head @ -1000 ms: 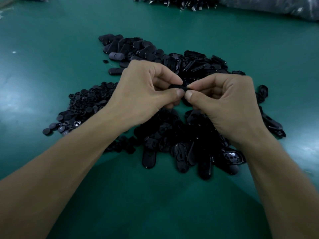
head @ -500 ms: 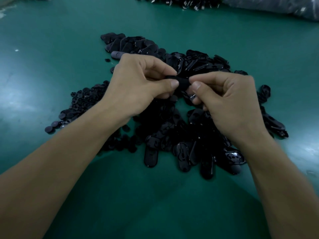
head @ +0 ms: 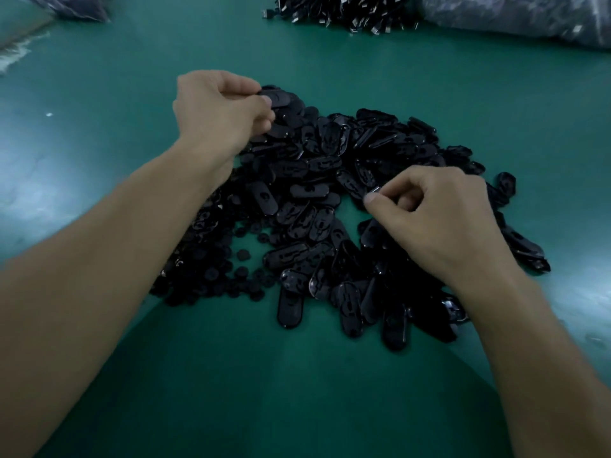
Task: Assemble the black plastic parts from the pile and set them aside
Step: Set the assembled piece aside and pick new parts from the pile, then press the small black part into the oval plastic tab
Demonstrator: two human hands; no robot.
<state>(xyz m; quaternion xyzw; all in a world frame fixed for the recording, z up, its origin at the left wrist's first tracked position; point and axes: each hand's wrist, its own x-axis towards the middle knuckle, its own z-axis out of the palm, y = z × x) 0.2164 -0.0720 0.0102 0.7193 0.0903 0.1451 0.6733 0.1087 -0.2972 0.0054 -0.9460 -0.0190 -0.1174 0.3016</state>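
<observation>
The pile (head: 317, 200) of black parts is spread over the middle of the table (head: 264, 391), with ovals at its centre and right and small round caps (head: 243, 254) at its near left. An oval part (head: 281, 98) is pinched between the thumb and curled fingers of the left hand (head: 218, 110), low over the pile's far left end. It is judged a finished unit, to be laid among like ovals there. The edge of another piece (head: 373, 190) is nipped between thumb and forefinger of the right hand (head: 443, 223), over the right of the pile; whether it is lifted clear cannot be told. Most of the pile is judged unassembled, so much work is left. A second heap (head: 340, 11) and a bag (head: 529, 21) are seen at the far edge.
</observation>
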